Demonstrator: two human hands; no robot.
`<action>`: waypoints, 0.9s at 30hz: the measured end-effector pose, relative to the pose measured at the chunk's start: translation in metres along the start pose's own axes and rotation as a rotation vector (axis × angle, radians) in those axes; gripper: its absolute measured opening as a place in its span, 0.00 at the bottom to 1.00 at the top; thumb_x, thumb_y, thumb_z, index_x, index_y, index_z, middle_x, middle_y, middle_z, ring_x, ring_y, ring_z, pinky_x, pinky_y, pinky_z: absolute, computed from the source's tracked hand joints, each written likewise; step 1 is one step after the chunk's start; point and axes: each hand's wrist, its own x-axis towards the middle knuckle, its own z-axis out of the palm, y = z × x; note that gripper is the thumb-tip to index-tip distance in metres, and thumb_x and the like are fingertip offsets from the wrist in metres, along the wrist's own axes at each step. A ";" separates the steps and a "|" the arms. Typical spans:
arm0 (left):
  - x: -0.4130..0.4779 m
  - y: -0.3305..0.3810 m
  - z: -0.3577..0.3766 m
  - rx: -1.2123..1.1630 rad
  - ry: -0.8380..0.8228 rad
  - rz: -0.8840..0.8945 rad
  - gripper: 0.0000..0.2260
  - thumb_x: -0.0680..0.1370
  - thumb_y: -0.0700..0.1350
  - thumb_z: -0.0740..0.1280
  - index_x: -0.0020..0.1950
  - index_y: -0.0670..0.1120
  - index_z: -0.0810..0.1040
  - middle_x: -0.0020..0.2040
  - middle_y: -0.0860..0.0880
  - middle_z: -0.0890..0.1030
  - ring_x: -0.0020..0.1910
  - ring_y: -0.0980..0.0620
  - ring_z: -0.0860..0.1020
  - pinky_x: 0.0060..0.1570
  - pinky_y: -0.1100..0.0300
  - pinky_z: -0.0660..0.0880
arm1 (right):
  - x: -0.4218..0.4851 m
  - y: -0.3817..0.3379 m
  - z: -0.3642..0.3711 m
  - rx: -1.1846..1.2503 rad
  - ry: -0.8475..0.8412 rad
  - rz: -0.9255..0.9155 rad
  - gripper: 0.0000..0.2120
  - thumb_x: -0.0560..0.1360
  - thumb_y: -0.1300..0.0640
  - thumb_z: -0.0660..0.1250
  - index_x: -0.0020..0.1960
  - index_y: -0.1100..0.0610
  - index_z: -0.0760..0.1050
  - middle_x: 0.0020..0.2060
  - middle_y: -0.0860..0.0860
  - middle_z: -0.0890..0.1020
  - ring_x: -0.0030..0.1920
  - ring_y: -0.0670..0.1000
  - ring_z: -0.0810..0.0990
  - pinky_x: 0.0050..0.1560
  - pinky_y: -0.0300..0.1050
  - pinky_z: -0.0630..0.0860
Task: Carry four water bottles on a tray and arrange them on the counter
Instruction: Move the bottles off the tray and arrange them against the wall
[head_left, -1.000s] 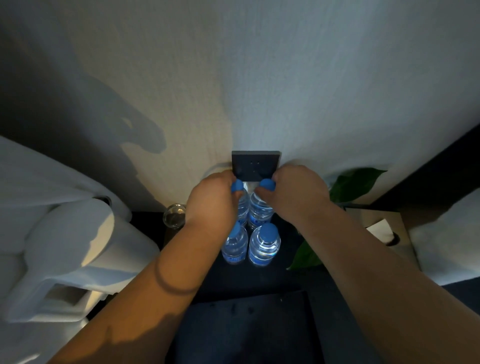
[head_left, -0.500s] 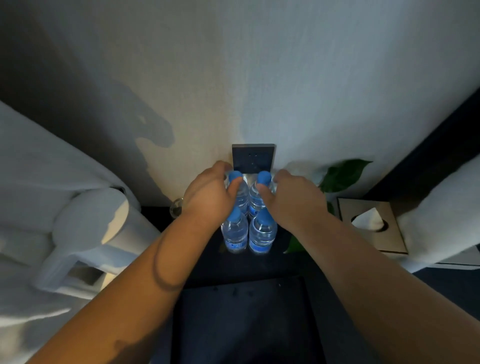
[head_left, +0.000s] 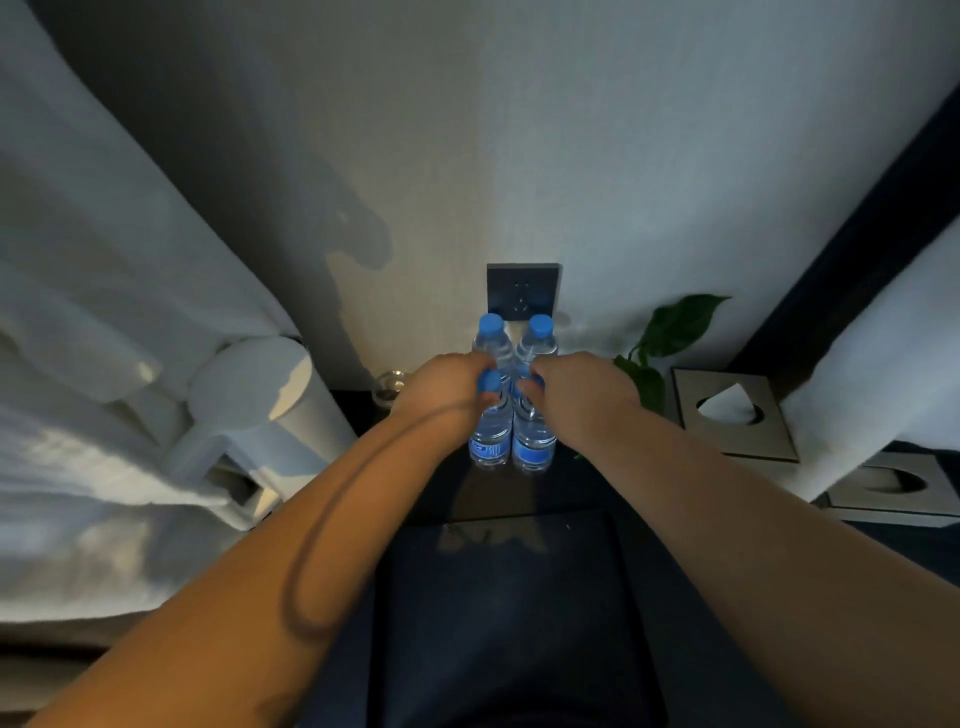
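Observation:
Several clear water bottles with blue caps stand upright in a tight square on the dark counter (head_left: 467, 493) against the wall. The back left bottle (head_left: 491, 335) and back right bottle (head_left: 539, 335) stand free below a wall socket. My left hand (head_left: 447, 387) grips the neck of the front left bottle (head_left: 490, 434). My right hand (head_left: 582, 395) grips the neck of the front right bottle (head_left: 532, 439). A dark tray (head_left: 509, 613) lies on the counter just in front of the bottles, with nothing on it.
A white kettle (head_left: 260, 410) stands at the left, with a small glass (head_left: 389, 384) behind my left hand. A green plant (head_left: 670, 332) and a tissue box (head_left: 732, 413) sit at the right. White fabric hangs on both sides.
Both hands drew back from the two rear bottles to the necks of the two front bottles. The rear caps are now uncovered. The camera tilted and moved back slightly.

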 end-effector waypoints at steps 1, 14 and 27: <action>0.000 0.001 0.000 0.013 0.001 0.008 0.14 0.79 0.47 0.70 0.64 0.48 0.78 0.54 0.45 0.82 0.50 0.47 0.78 0.45 0.56 0.71 | 0.001 -0.002 -0.001 0.007 -0.024 0.020 0.12 0.85 0.45 0.58 0.49 0.50 0.73 0.43 0.51 0.79 0.42 0.51 0.76 0.41 0.46 0.70; 0.005 0.003 -0.005 0.145 -0.049 0.100 0.20 0.76 0.35 0.69 0.66 0.50 0.77 0.58 0.44 0.80 0.54 0.45 0.78 0.49 0.56 0.74 | -0.002 -0.020 -0.016 -0.117 -0.169 0.038 0.06 0.81 0.62 0.65 0.56 0.60 0.79 0.41 0.53 0.73 0.43 0.53 0.74 0.45 0.46 0.71; 0.000 0.007 0.007 0.073 0.091 -0.082 0.12 0.78 0.52 0.72 0.53 0.45 0.79 0.46 0.46 0.81 0.42 0.48 0.78 0.42 0.55 0.74 | -0.015 -0.009 -0.027 -0.090 -0.143 0.003 0.08 0.82 0.61 0.65 0.60 0.59 0.78 0.53 0.57 0.81 0.51 0.55 0.80 0.46 0.47 0.74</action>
